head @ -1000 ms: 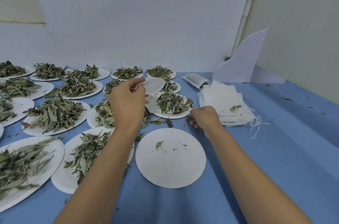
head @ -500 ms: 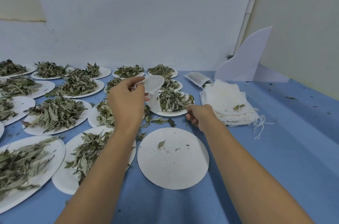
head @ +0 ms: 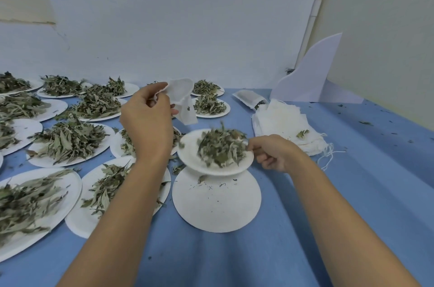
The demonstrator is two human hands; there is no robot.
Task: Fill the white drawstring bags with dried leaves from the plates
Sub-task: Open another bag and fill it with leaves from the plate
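Blue surface (head: 340, 204) carried many leaf plates (head: 106, 132) at left and a stack of empty bags (head: 281, 122) at right. Step in hand: bringing leaves to a bag. Right hand (head: 274, 152) pinched the rim of one loaded plate (head: 190, 157), lifted over an empty plate (head: 218, 206); its leaves (head: 220, 148) were blurred, possibly sliding. Left hand (head: 146, 122) held a bag (head: 183, 98) up beyond that plate, fingers clamped on its top edge. Next move probably calls for spreading the bag's mouth, setting it under the plate's low edge, then tipping slowly.

ARMS: two, bare from frame edge to wrist | left grip (head: 145, 122): bare | right grip (head: 274, 152): bare
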